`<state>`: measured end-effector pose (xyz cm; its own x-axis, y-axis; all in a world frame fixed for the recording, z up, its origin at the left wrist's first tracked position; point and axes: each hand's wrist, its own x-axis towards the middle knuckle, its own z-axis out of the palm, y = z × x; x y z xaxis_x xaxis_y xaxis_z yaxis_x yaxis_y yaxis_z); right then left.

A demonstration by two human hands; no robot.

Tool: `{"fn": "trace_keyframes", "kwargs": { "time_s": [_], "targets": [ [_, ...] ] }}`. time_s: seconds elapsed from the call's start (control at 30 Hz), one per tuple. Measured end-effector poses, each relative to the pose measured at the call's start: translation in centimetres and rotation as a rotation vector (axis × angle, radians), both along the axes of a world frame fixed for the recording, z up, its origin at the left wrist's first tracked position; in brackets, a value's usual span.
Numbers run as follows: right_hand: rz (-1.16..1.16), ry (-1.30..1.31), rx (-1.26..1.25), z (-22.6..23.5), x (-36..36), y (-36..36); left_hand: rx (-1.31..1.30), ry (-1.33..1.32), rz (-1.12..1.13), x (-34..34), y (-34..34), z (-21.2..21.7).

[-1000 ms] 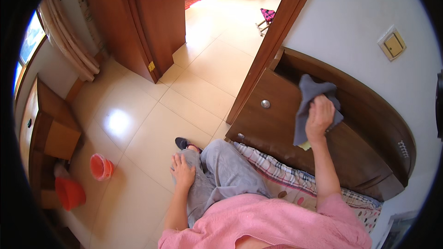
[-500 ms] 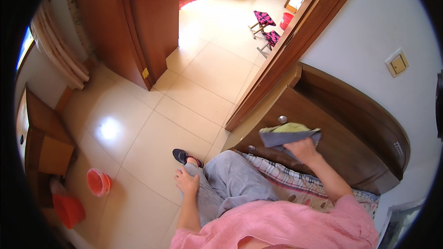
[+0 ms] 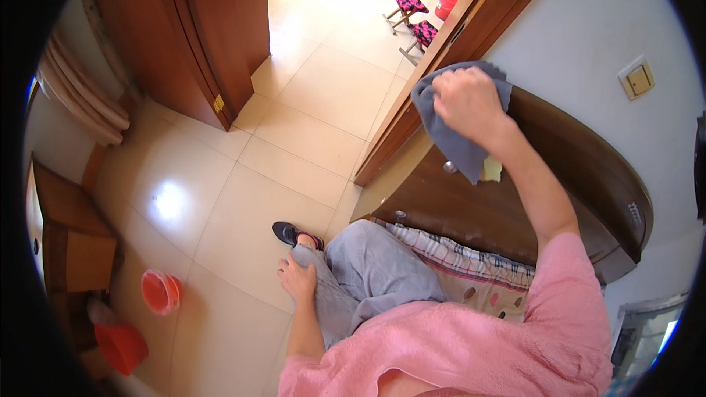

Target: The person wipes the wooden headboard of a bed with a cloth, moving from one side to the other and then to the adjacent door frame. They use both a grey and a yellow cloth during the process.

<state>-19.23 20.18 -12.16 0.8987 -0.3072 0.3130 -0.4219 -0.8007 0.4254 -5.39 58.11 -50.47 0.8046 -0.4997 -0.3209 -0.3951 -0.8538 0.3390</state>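
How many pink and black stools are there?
2. One folding stool is farther back on the tiled floor; the other stool is nearer, right by the door frame, which may hide more.

Two hands (image 3: 471, 103), two stools (image 3: 409, 1) (likewise) and one switch plate (image 3: 637, 79) show.

The right hand (image 3: 471, 106) now holds the cloth (image 3: 452, 141) higher, at the headboard's (image 3: 482, 209) end by the door frame (image 3: 501, 13); its yellow side now shows only at one corner.
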Motion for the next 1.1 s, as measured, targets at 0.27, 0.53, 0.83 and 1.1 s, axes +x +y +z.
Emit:
{"fn": "trace_keyframes", "kwargs": {
  "time_s": [0.27, 0.53, 0.83, 1.1],
  "targets": [
    [-0.253, 0.651, 0.066, -2.7, 3.7, 0.8, 0.044, 0.003, 0.019, 0.1, -0.3, -0.2],
    [-0.009, 0.902, 0.148, -14.9, 4.3, 5.2, 0.117, 0.025, 0.015, 0.3, -0.8, -0.6],
    [0.116, 0.683, -0.037, -12.1, 3.3, 4.7, 0.132, 0.002, 0.011, 0.1, -1.1, -0.5],
    [-0.007, -0.036, -0.028, 2.4, -1.1, -1.3, 0.112, -0.007, 0.006, 0.1, -1.3, -0.7]
  ]
}}
